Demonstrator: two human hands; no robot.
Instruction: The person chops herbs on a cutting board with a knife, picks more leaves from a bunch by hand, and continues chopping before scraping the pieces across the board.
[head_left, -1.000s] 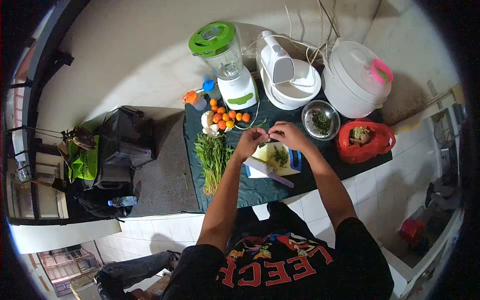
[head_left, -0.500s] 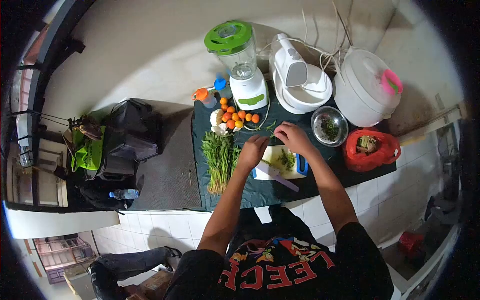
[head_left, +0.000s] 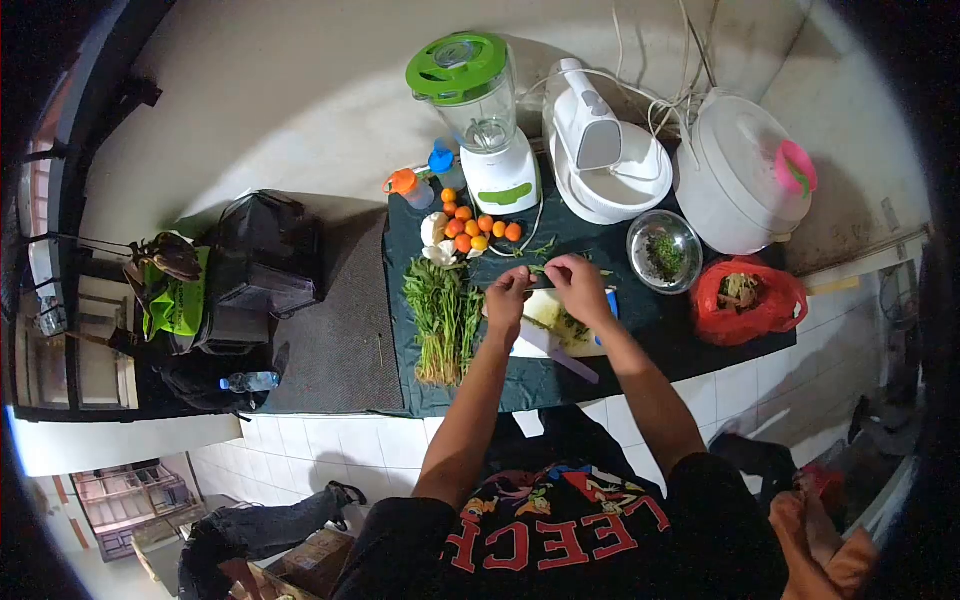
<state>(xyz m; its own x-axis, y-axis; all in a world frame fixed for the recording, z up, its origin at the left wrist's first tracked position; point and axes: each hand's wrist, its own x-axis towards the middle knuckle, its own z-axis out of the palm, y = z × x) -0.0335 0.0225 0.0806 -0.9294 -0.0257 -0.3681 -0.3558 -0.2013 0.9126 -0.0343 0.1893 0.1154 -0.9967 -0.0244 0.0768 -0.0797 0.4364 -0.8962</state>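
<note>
"Above the far side of the cutting board [head_left: 545,304], what are the hands doing?"

"Both are raised close together. The left hand [head_left: 508,294] has its grip pinched on a green sprig [head_left: 537,270], and the right hand [head_left: 578,286] has its fingertips pinched at the right side of it, so the sprig sits between them."

"And the knife [head_left: 575,366]?"

"Lying over the near part of the board, its pale purple handle pointing to the near right, past the board's edge. Chopped greens [head_left: 573,326] are on the board, partly hidden by the right hand and arm."

"What's on the left of the bench [head_left: 665,342]?"

"A leafy bunch [head_left: 440,318], stems toward the near edge. Just beyond it are white pieces [head_left: 434,230] and small orange-red fruits [head_left: 472,228]. Farther back stand a bottle with an orange cap [head_left: 405,184], one with a blue cap [head_left: 443,162], and a blender [head_left: 500,182] with a green lid."

"To the right?"

"A metal bowl [head_left: 641,238] with cut greens inside, and a red bag [head_left: 722,325], open at the top, near it. Behind them are a white mixer [head_left: 598,142] over its bowl and a big white lidded container [head_left: 735,175]."

"Anyone else?"

"Jeans-clad legs [head_left: 255,530] at the near left, and part of another person [head_left: 805,525] at the near right."
</note>
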